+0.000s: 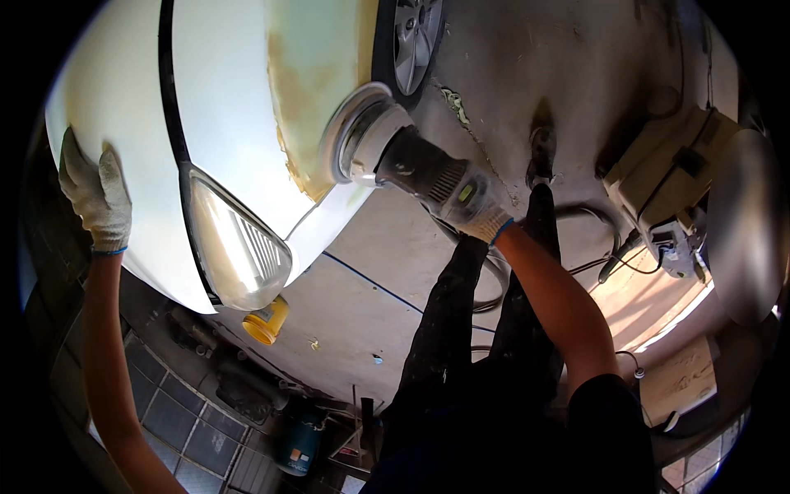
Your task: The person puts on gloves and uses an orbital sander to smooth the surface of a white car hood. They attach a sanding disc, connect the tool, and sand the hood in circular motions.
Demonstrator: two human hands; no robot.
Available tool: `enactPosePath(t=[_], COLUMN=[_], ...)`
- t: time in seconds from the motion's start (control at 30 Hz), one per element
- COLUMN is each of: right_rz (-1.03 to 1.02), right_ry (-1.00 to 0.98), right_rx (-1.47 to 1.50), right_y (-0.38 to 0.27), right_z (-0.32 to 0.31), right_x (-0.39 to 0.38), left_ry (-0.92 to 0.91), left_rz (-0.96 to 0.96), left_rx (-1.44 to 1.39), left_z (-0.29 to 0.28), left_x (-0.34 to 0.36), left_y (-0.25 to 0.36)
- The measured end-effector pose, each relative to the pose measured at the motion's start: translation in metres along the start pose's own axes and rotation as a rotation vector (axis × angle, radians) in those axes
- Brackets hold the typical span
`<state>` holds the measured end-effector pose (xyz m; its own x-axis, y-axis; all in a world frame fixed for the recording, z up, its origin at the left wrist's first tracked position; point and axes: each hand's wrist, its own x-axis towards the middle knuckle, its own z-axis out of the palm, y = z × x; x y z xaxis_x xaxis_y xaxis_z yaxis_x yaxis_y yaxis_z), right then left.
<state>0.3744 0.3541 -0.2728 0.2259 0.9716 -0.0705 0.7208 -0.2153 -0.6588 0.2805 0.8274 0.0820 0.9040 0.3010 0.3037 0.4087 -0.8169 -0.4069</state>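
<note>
My left hand [97,202], in a pale knit work glove, lies on the white car hood [123,58] with its thumb apart from its fingers. Another such glove covers my right hand [485,216], which is wrapped round the rear body of a dark power sander [415,165]. The tool's round head [352,136] is tilted against the car's front fender [309,107], where a greenish, sanded area has brown edges. Whether the disc spins cannot be made out. Between my hands sits the car's headlight [239,243], and the front wheel [415,41] is just beyond the sander.
A yellow cup [265,323] is below the headlight. A hose [494,284] loops around my legs. To the right are a tan case [675,165] with cables and a cardboard box [679,380]. A teal canister [298,449] stands at the lower left.
</note>
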Motion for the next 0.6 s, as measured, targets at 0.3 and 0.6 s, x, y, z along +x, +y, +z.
enactPosePath(t=[0.3, 0.6], right_rz=[0.173, -0.091], right_ry=[0.160, 0.367], right_rx=[0.420, 0.523], right_y=[-0.069, -0.061], right_z=[-0.019, -0.153], right_x=[-0.008, 0.055], left_ry=[0.082, 0.063], left_rz=[0.087, 0.001], left_rx=[-0.045, -0.042], left_z=[0.000, -0.007], left_x=[-0.007, -0.007], left_y=[-0.006, 0.003])
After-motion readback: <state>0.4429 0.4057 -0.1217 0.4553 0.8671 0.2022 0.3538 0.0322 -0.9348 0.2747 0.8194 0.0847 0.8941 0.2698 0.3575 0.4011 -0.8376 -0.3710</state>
